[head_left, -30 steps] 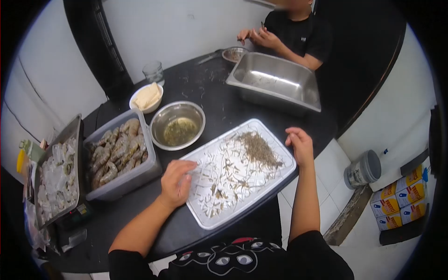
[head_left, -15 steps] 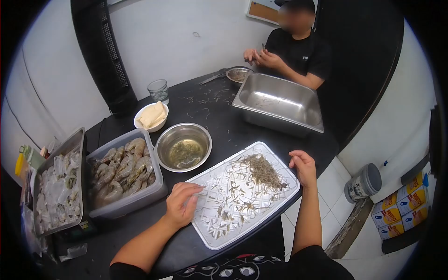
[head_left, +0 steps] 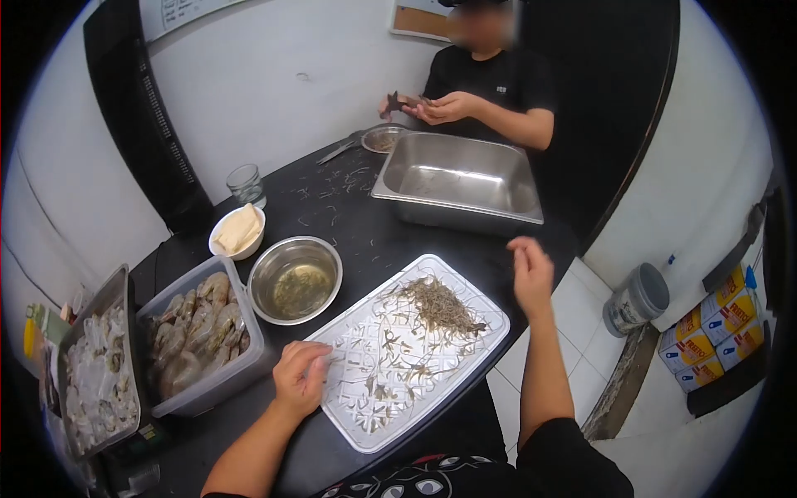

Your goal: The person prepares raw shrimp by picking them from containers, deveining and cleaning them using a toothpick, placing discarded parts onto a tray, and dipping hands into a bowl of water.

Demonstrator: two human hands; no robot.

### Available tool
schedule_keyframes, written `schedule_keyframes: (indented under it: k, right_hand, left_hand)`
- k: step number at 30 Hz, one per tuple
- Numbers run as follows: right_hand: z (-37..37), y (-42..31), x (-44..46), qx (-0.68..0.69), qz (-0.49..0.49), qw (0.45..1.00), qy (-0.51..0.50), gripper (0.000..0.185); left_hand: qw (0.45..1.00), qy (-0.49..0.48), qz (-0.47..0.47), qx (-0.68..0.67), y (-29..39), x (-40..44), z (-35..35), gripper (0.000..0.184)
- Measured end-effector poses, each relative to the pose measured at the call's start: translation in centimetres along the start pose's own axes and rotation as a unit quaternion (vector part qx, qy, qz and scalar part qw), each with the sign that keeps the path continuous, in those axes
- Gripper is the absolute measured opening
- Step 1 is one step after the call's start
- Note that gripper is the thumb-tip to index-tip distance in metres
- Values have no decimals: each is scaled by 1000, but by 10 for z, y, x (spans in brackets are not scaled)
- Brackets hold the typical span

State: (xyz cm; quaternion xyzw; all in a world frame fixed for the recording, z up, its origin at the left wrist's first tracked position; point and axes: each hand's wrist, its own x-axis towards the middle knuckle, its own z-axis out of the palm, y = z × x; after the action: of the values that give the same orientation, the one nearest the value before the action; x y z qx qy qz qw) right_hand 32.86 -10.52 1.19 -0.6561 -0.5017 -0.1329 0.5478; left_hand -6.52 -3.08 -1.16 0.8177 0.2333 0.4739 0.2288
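A white ribbed tray [head_left: 349, 427] lies in front of me, strewn with thin shrimp legs and feelers. Toward its far right is a denser heap of these shrimp trimmings [head_left: 444, 305]. My left hand [head_left: 299, 378] is at the tray's left edge, fingers outstretched and thumb apart, with nothing visible in it. Past the right edge, my right hand [head_left: 533, 274] hovers with loosely bent fingers and nothing seen in them. Left of the tray, a metal bowl [head_left: 256, 309] holds cloudy liquid with bits in it. Whole raw shrimp [head_left: 195, 336] fill a clear plastic tub [head_left: 253, 349].
A metal pan [head_left: 83, 448] of ice and shrimp stands far left. Behind the bowl are a white bowl [head_left: 259, 236] with a pale block and a glass [head_left: 246, 184]. A deep steel pan [head_left: 457, 217] sits toward a co-worker [head_left: 490, 91], whose hands hold a shrimp-like item; scissors [head_left: 336, 153] lie nearby.
My right hand has risen away from the tray's right edge. My left hand has shifted slightly outward. The camera view has turned a little, and the co-worker's hands have moved.
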Motion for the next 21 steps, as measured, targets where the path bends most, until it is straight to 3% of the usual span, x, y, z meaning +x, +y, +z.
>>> schedule_keyframes:
  k: [2, 3, 6, 8, 11, 12, 14, 19, 21]
  right_hand:
    - [-21, -15, 29, -88, 52, 995, -2, 17]
    - [-25, -11, 38, -137, 29, 990, 1, 21]
    - [-27, -18, 38, -102, 96, 990, 6, 21]
    - [-15, -7, 17, -12, 59, 997, 46, 18]
    - [3, 7, -15, -2, 6, 998, 64, 18]
    - [2, 2, -23, 19, 94, 995, 25, 17]
    - [2, -3, -29, 33, 172, 984, -8, 18]
    - [16, 24, -33, -30, 0, 999, 17, 18]
    - [17, 19, -32, -21, 25, 999, -22, 17]
  left_hand:
    - [1000, -7, -12, -1, 1, -2, -2, 13]
    - [1000, -12, -15, 0, 1, -3, -2, 13]
    - [1000, -14, -15, 4, -1, -2, -1, 13]
    - [1000, -15, -17, 7, 2, -2, -1, 13]
    - [1000, -12, -10, 13, -2, -3, -1, 14]
    - [1000, -14, -9, 16, -2, -2, -1, 14]
    - [1000, -18, 1, 21, -1, 0, 2, 13]
    - [998, -26, 48, 38, -10, -2, 2, 13]
    - [998, -32, 37, 48, -5, 0, 2, 13]
